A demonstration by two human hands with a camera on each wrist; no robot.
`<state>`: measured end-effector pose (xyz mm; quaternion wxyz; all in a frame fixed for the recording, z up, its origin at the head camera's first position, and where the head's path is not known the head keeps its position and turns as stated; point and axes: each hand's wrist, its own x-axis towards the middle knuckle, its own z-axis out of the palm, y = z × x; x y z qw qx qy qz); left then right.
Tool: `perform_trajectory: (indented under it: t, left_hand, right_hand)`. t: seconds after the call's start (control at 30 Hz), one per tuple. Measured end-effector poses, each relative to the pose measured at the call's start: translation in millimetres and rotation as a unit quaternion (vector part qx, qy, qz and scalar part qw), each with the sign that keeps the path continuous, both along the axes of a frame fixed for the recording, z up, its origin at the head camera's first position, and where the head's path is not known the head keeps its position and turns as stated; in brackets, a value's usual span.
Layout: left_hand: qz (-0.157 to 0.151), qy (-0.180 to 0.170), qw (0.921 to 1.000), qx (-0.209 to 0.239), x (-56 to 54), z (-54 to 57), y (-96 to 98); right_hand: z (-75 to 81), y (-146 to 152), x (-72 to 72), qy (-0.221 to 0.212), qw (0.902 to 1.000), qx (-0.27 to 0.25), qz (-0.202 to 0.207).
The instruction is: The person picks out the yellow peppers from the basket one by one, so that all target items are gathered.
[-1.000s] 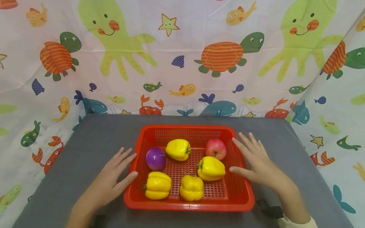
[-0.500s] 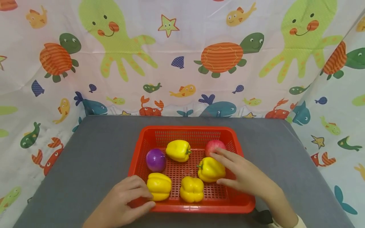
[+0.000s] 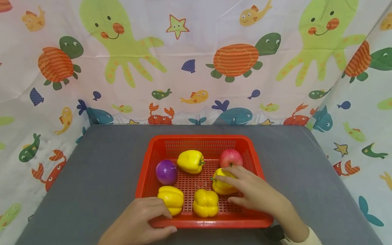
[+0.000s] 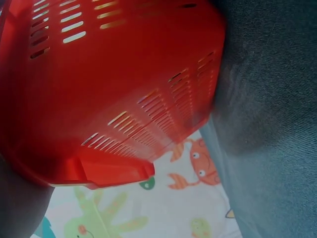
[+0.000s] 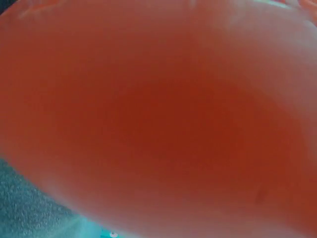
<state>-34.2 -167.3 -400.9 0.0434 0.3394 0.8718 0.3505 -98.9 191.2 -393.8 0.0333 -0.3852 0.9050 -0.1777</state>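
Note:
A red plastic basket [image 3: 200,224] sits on the grey table, with fruit and vegetables inside. My right hand [image 3: 254,189] reaches over its right rim, fingers spread across a yellow bell pepper [image 3: 222,188] and thumb apart beside it. At the front left corner, my left hand [image 3: 141,217] lies over the rim with relaxed fingers beside another yellow bell pepper [image 3: 173,199]; its thumb is apart, in front of the basket. The left wrist view shows the basket's slotted outer wall [image 4: 124,74]; in the right wrist view a blurred red surface [image 5: 163,119] fills most of the picture.
Also in the basket are a yellow bell pepper [image 3: 206,204] at the front, another yellow bell pepper [image 3: 190,161] at the back, a purple ball-shaped item [image 3: 166,172] and a red apple [image 3: 231,158]. A sea-animal curtain [image 3: 196,78] stands behind the grey table [image 3: 110,160].
My right hand has come from outside the right rim in over the right pepper. My left hand has moved from the left side toward the front left corner. The basket's contents look unmoved.

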Motion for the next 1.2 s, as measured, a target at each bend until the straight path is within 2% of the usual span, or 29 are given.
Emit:
perform_trajectory:
  t: [0.2,0.3,0.57,0.97,1.2]
  left_hand:
    - [-0.011,0.015,0.9998,0.001,-4.0,-0.5,3.0]
    - [-0.017,0.023,0.9996,0.003,-5.3,-0.8,2.9]
    - [-0.012,0.010,0.9999,-0.007,-6.1,-0.7,4.0]
    - [-0.008,-0.002,0.9999,-0.010,-7.0,-2.8,4.8]
    - [-0.021,0.033,0.9992,0.006,-8.6,-3.6,4.6]
  right_hand:
    - [-3.3,-6,-3.5,0.012,0.9997,0.017,-0.012]
    - [-5.1,-9,-5.9,0.032,0.9992,0.022,-0.012]
    - [-8.8,-10,-7.8,0.063,0.9975,0.029,-0.007]
    - [-9.2,-8,-7.1,0.049,0.9980,0.040,-0.005]
    - [-2.9,0,-8.7,0.012,0.9997,0.014,-0.015]
